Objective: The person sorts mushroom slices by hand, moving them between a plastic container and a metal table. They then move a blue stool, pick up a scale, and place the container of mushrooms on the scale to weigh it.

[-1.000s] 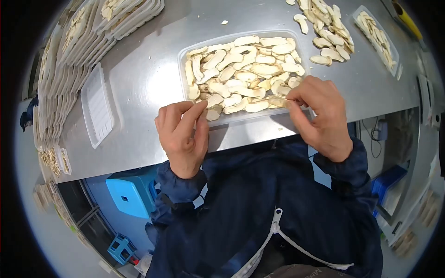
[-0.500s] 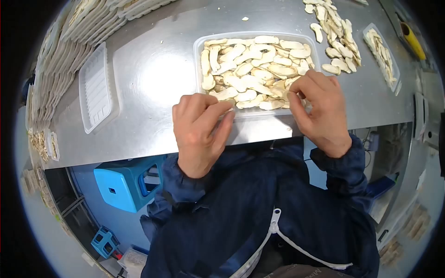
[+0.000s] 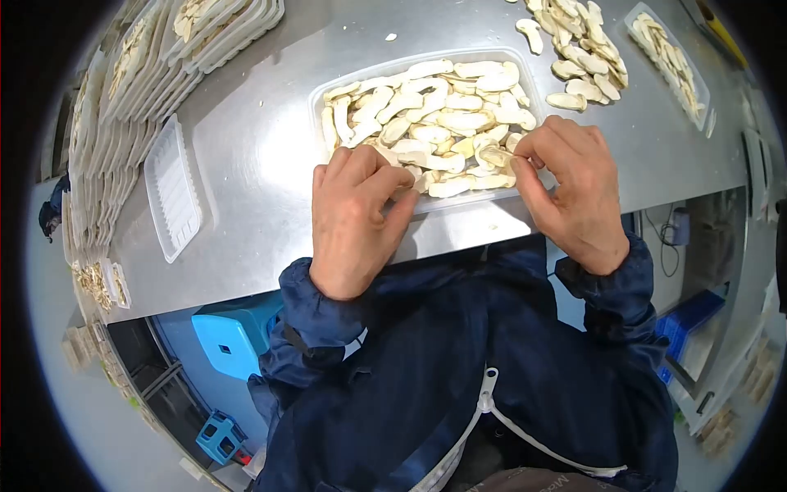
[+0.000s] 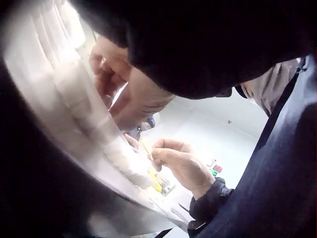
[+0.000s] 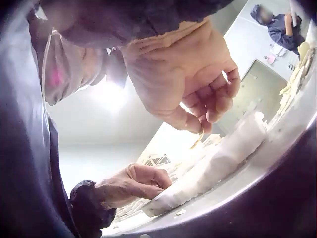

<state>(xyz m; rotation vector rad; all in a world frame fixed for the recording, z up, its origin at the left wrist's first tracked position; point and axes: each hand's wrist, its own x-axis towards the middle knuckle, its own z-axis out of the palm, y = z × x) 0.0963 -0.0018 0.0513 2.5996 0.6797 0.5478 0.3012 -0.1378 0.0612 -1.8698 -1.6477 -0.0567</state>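
A clear plastic tray (image 3: 321, 92) full of pale sliced mushrooms (image 3: 466, 121) lies before me near the table's front edge. At its near right corner, my right hand (image 3: 574, 197) pinches a mushroom slice (image 3: 497, 156) between thumb and fingertips; the right wrist view shows this thin slice (image 5: 197, 141) on edge above the tray wall. My left hand (image 3: 357, 217) reaches over the tray's near left part, fingers bent and fingertips down among the slices. Its fingertips are partly hidden, so I cannot tell whether they hold a slice.
Tall stacks of filled trays (image 3: 135, 90) stand at the left, beside an empty tray (image 3: 172, 189). Loose mushroom slices (image 3: 586, 66) are heaped behind at right, near a small filled tray (image 3: 668, 66). A blue stool (image 3: 234, 332) is below the table edge.
My left hand has moved right along the tray's near side and further over the slices. The right hand stays at the near right corner with its slice. The head view swayed and came back.
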